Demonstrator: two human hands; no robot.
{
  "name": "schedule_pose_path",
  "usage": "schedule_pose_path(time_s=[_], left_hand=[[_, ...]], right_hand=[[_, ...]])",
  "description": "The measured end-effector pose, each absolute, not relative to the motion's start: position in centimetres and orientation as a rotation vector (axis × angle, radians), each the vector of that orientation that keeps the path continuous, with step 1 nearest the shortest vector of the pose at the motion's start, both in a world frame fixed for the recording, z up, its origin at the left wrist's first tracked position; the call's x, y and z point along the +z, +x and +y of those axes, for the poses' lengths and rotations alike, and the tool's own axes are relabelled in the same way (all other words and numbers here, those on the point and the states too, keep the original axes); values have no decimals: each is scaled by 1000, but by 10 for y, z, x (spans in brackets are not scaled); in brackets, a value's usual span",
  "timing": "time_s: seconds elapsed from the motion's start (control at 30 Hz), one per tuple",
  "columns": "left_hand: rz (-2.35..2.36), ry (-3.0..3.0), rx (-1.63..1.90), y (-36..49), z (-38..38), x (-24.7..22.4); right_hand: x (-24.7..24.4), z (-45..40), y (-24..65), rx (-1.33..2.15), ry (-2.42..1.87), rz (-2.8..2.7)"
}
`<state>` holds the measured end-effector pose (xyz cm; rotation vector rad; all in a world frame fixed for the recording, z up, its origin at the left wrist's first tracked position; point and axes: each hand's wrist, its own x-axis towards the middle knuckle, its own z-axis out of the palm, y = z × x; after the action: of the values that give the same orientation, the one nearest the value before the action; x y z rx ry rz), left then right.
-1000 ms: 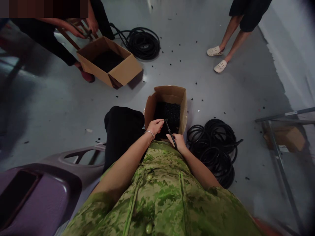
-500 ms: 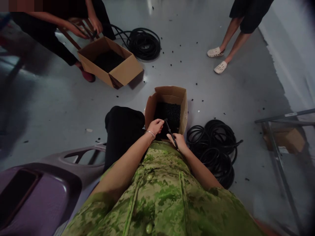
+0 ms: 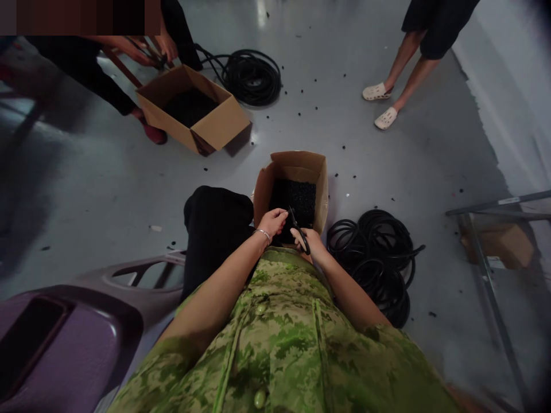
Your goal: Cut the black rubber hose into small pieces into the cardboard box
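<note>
My right hand (image 3: pixel 309 242) is closed on the handles of black scissors (image 3: pixel 295 219), whose blades point up and left over the near part of a cardboard box (image 3: pixel 322 195). My left hand (image 3: pixel 274 221), with a bracelet at the wrist, is pinched just left of the blade tips. What its fingers hold is too small to make out. Inside the box lies a heap of small black pieces (image 3: pixel 301 196).
Coiled black tubing (image 3: pixel 379 246) lies right of the box. A second box (image 3: pixel 224 123) and coil (image 3: pixel 252 77) stand farther off beside a seated person. Another person's legs (image 3: pixel 408 74) are at upper right. A purple chair (image 3: pixel 99 332) is at lower left; a metal frame (image 3: pixel 486 269) is right.
The scissors in my right hand have opened, with their blades now apart. My left hand has barely moved. The seated person's hands have shifted slightly.
</note>
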<state>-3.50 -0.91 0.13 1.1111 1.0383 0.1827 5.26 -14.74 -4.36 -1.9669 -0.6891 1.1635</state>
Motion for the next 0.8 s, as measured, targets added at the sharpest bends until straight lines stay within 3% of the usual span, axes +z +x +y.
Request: schedule_pose_path(time_s=[0.8], left_hand=[[1073,1093,195,-35,-9,3]], right_hand=[[-41,-144,56,1143,-2036,-745]])
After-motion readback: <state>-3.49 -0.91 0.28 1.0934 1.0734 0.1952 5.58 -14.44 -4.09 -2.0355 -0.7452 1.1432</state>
